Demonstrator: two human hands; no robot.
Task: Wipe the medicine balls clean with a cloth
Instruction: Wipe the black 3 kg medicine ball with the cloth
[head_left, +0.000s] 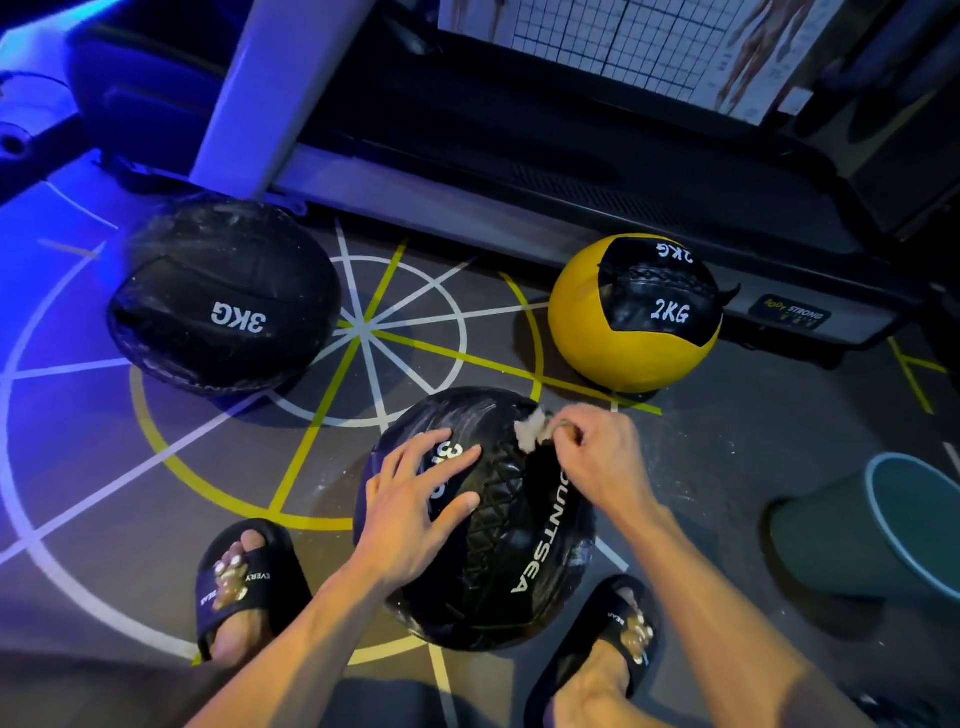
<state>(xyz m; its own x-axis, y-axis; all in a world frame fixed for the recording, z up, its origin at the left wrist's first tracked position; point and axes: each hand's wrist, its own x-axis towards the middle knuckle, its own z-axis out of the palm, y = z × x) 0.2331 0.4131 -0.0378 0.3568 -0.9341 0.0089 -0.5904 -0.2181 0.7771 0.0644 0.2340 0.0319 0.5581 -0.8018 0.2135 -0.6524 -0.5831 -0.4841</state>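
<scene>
— Medicine ball (498, 525), the black one lettered down its side: where is it?

— On the floor (130, 499) between my two sandalled feet, over the painted yellow ring.

— Your grips?

— My left hand (415, 499) lies flat on the ball's top, fingers spread and straight, holding nothing. My right hand (592, 452) has its fingers curled, pinching a small white cloth (530, 428) against the ball's far upper side.

— The others?

— A black 3KG ball (223, 296) sits far left, a yellow 2KG ball (634, 312) far right by the treadmill (571, 171). A teal bucket (893, 525) lies tipped at the right.
</scene>
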